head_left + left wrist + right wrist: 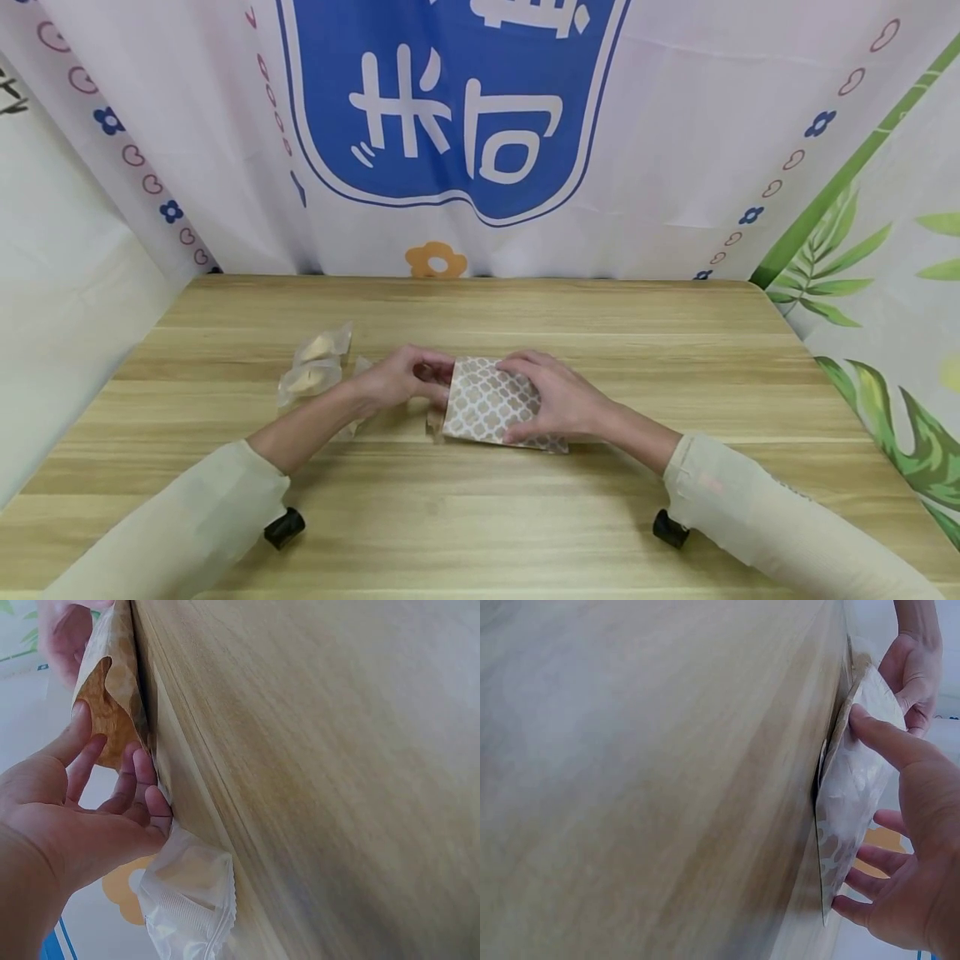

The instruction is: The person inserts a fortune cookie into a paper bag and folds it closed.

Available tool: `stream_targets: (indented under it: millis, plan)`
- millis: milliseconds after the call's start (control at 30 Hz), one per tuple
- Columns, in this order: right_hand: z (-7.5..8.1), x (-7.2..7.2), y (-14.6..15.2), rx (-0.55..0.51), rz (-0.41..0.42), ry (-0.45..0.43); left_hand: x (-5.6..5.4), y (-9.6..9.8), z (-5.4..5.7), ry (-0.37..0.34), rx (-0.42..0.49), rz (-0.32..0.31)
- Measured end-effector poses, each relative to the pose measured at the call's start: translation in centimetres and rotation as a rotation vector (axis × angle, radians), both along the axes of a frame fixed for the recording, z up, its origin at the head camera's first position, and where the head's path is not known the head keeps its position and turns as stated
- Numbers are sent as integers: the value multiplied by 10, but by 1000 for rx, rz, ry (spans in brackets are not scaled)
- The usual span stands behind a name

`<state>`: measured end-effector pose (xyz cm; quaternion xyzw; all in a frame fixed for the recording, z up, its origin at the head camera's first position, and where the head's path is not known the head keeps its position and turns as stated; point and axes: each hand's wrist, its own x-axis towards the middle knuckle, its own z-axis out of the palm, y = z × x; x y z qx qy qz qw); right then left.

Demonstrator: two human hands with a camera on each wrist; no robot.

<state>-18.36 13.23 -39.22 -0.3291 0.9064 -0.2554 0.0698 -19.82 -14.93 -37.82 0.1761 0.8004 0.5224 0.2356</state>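
Clear packets lie at left; the left hand is at the parted left end of the patterned paper bag, fingers bent and thumb by the edge, though I cannot tell whether they pinch it; the right hand grasps the bag mid-table, thumb on the near side, fingers toward the far; a light, steady hold should suit best, since squeezing could close the mouth; the wood-grain table meets a white curtain on the far side; a leaf-printed sheet hangs at right.
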Motion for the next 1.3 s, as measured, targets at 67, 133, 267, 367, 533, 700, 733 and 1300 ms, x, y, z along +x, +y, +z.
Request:
stream_targets:
  millis: [67,133,267,367,533,700,733,1300]
  plan:
    - [0,0,0,-4,-6,-5,0,0,0,-10,10,-1]
    - [1,1,0,-7,-15,-15,0,-1,-1,-21,23,-5]
    - [2,1,0,-12,-30,-23,0,-1,-2,-29,50,-12]
    - [1,0,0,-12,-37,-19,0,-1,-2,-19,60,-14]
    - [-2,-1,1,-19,-47,-21,0,-2,-2,-16,62,-5]
    - [-2,-1,2,-32,-59,-31,0,-2,-1,-22,59,6]
    - [-2,-1,2,-34,-61,-32,0,-2,-1,-22,58,7]
    - [-3,-2,3,-62,-50,-46,-3,-4,-2,-43,38,-52]
